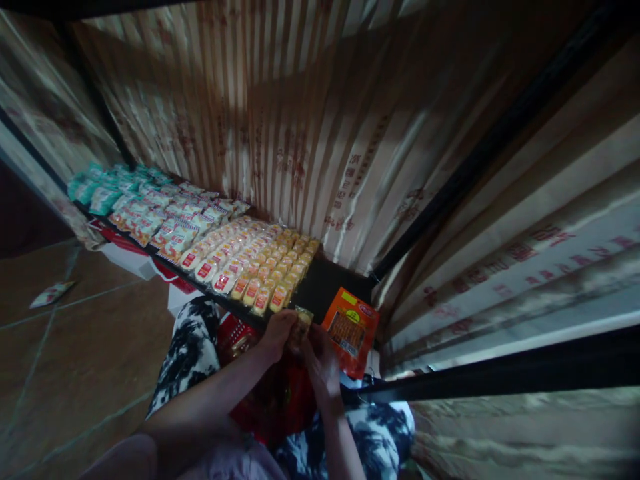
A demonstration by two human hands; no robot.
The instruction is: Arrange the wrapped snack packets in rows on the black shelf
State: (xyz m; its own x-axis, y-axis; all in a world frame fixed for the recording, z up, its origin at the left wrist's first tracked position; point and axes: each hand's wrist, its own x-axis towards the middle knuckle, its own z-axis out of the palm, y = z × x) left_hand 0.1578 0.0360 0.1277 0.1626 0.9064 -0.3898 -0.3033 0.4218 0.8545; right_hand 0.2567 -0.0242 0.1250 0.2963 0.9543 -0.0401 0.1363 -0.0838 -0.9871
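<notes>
My left hand (279, 335) and my right hand (321, 363) meet over my lap, closed on a small clear-wrapped snack packet (303, 317). Its exact contents are too dim to make out. Just beyond my hands, several rows of yellow wrapped snacks (270, 273) and paler wrapped snacks (225, 257) line a black shelf (327, 275). To the right of my right hand, an orange snack bag (353, 327) leans at the shelf's end. Under my forearms lies something red and shiny, partly hidden, with a red basket (233, 330) beside it.
Farther left on the shelf sit white printed snack bags (175, 233) and green bags (103, 193). A pleated printed sheet (300, 133) hangs behind. Black frame bars (480, 167) cross at right. One packet (51, 294) lies on the tiled floor (90, 347).
</notes>
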